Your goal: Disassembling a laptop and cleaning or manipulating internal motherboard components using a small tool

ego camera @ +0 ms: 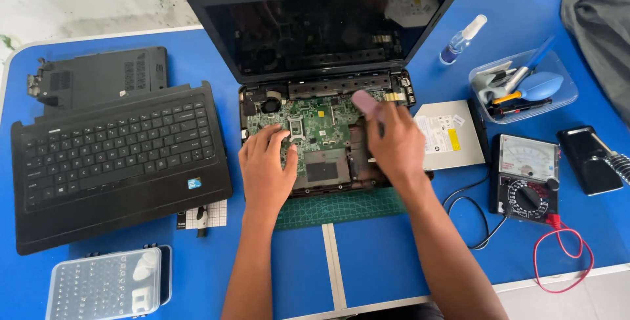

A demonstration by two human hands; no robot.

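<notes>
An opened laptop (328, 64) sits at the middle of the blue table (367, 254), its screen dark and tilted back, its green motherboard (321, 123) laid bare over a green cutting mat (341, 208); the left hand (266, 166) lies flat on the near-left part of the board, fingers spread and apart, gripping nothing, pressing the chassis down; the right hand (394, 140) is closed on a small pink eraser-like block (365, 102), pinched between thumb and fingertips, its free end pointing up and to the left, towards the far edge of the board just below the hinge; so the block's long axis runs slantwise away from the person, and the board area it reaches lies just ahead and left of the right hand, which is the nearer of the two to that spot; the removed keyboard panel (115, 159) lies well to the left, with a black base cover (98, 74) behind it; an optical drive (449, 133) rests just right of the chassis, an analogue multimeter (525, 179) beyond that, and a clear screwdriver-bit case (105, 284) at the near left
</notes>
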